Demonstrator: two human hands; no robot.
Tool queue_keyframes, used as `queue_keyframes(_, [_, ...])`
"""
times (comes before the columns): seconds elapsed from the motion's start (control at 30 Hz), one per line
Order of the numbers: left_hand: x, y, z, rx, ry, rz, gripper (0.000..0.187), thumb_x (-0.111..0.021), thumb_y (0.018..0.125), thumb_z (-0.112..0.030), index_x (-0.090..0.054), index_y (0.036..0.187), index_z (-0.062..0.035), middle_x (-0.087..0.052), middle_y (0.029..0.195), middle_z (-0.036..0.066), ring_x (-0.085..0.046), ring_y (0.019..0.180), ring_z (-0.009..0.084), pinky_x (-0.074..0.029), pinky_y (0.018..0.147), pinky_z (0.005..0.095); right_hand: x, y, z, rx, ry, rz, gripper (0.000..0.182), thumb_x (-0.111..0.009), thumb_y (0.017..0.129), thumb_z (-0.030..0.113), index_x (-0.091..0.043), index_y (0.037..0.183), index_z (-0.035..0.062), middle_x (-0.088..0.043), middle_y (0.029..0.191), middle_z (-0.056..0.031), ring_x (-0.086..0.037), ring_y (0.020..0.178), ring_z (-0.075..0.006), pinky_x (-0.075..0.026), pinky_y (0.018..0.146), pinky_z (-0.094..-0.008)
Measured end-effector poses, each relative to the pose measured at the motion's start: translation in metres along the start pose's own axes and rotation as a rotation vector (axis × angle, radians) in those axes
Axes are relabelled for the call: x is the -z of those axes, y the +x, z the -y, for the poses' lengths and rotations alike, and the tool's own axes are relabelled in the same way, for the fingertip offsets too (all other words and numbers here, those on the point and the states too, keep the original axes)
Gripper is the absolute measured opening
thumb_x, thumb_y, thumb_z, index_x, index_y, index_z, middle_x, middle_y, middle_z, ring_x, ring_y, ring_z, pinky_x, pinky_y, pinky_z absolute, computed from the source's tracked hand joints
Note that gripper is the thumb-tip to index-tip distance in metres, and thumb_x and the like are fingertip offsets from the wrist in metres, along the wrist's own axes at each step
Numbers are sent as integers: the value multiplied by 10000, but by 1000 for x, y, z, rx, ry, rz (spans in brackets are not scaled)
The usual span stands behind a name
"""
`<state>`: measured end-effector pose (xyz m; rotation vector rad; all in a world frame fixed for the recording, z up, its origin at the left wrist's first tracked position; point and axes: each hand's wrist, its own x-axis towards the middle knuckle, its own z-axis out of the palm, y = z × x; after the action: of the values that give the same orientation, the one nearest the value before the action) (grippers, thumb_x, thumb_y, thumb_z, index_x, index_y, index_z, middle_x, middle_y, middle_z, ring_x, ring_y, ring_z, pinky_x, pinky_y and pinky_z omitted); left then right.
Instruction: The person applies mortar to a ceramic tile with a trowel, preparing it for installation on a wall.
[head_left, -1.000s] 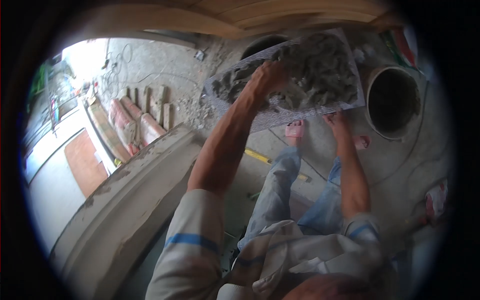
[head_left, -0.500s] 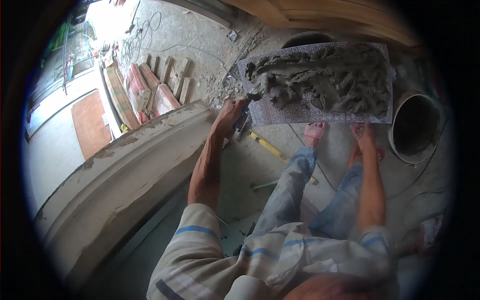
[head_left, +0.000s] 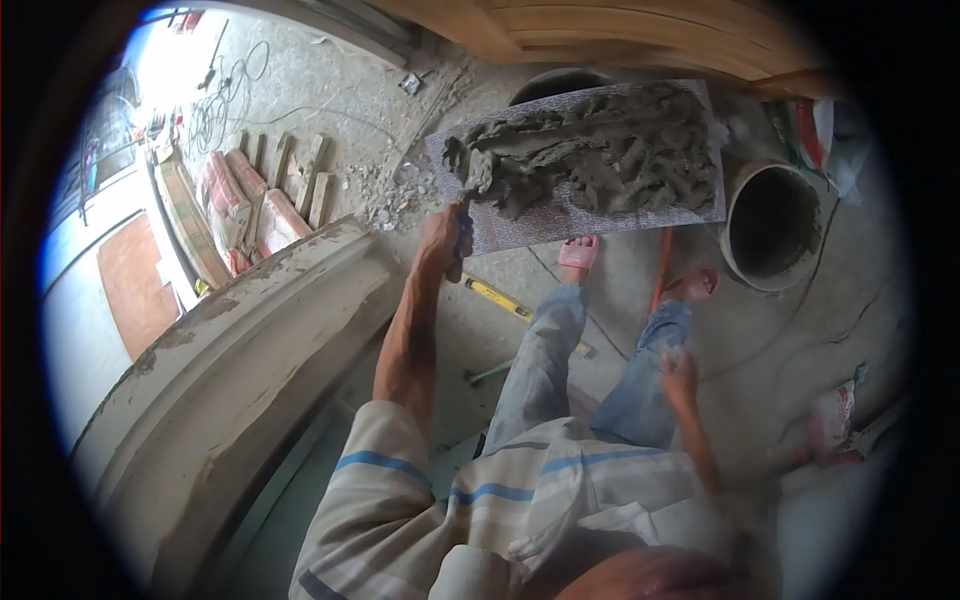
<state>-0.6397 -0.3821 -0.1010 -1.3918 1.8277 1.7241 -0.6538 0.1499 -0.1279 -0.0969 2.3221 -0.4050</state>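
Gripping a trowel point(head_left: 470, 200) by its blue handle, the left hand point(head_left: 440, 245) is closed tight around it at the near left corner of the board point(head_left: 600, 215). The trowel's blade is sunk in the edge of the mortar point(head_left: 590, 155), so its shape is hard to make out. That mortar lies in a rough grey heap over most of the board, which sits flat ahead of the person's feet. The right hand point(head_left: 680, 375) rests low by the right knee, on the jeans point(head_left: 545, 350), well apart from the board; it is blurred, and I cannot tell whether its fingers are spread or curled, though nothing shows in it.

A bucket point(head_left: 772, 225) stands just right of the board, its inside dark. Another round rim peeks out behind the board's far edge. Pink sandals point(head_left: 580, 253) show below the board's near edge, and a yellow level point(head_left: 500, 297) lies on the floor beside the left foot. To the left rises a curved plastered ledge point(head_left: 250, 350), grey and patchy. Beyond it, sacks point(head_left: 250, 210) are stacked on the floor near some short planks point(head_left: 300, 170).
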Motion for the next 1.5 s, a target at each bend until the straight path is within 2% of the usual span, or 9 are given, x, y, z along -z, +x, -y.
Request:
queue_keyframes(0.23, [-85, -39, -39, 276, 244, 73, 398, -452, 905, -316, -523, 684, 8, -523, 531, 121, -527, 436, 246, -419, 440, 384, -3, -70, 35, -341, -60, 97, 633, -611, 810, 435, -387, 1335, 161, -226, 1411, -186, -306, 1255, -442, -325, 921, -663])
queue_keyframes(0.3, [-114, -25, -64, -307, 861, 212, 300, -470, 866, -232, -580, 763, 27, -593, 616, 186, -596, 558, 336, -469, 531, 433, 0, -58, 48, -447, -78, 168, 643, -602, 804, 451, -377, 1347, 190, -185, 1440, -177, -299, 1256, -450, -328, 911, -675])
queue_keyframes(0.5, [-263, 75, -128, -928, 1331, 341, 219, -526, 804, -170, -658, 963, -96, -659, 840, 162, -644, 819, 321, -526, 683, 418, -3, -59, 28, -535, -143, 236, 631, -570, 814, 466, -369, 1356, 215, -197, 1442, -134, -316, 1247, -423, -345, 869, -692])
queue_keyframes(0.9, [-35, 19, 0, -162, 1196, 82, 290, -464, 848, -255, -668, 877, -52, -653, 871, 197, -633, 823, 354, -501, 691, 449, 10, -57, -13, -485, 3, 199, 583, -577, 821, 409, -390, 1333, 202, -240, 1419, -120, -332, 1230, -434, -355, 850, -693])
queue_keyframes(1.0, [-31, -22, -39, -81, 1208, 31, 286, -456, 859, -248, -670, 891, -62, -642, 755, 195, -634, 728, 349, -493, 646, 434, 20, -52, -10, -476, 13, 225, 583, -568, 823, 412, -390, 1335, 198, -241, 1418, -122, -335, 1225, -441, -364, 846, -687])
queue_keyframes(1.2, [-45, -9, -81, -87, 207, 205, 455, -439, 907, -391, -552, 668, -20, -477, 468, 48, -483, 417, 145, -375, 438, 316, 14, -44, -4, -452, -108, 200, 587, -551, 819, 410, -393, 1335, 180, -253, 1401, -130, -341, 1215, -443, -359, 851, -688])
queue_keyframes(1.27, [-78, 34, -32, 236, 76, 52, 436, -472, 912, -370, -530, 652, -24, -480, 497, 56, -460, 422, 147, -358, 414, 330, 21, -43, 9, -470, -126, 199, 585, -552, 818, 406, -396, 1333, 176, -251, 1402, -133, -339, 1216, -441, -356, 858, -686])
queue_keyframes(1.4, [-95, -8, -20, 5, 188, 207, 401, -476, 907, -365, -515, 708, -19, -466, 540, 43, -438, 417, 147, -340, 379, 322, 26, -38, 21, -475, -155, 211, 571, -548, 818, 395, -408, 1323, 167, -245, 1405, -141, -335, 1219, -438, -351, 876, -676])
queue_keyframes(1.5, [-105, -39, -37, 271, 2, 128, 339, -449, 915, -366, -485, 826, -41, -441, 546, 37, -439, 415, 153, -339, 367, 302, 23, -35, 23, -485, -189, 204, 559, -545, 819, 386, -415, 1315, 163, -242, 1407, -144, -335, 1218, -439, -350, 886, -668])
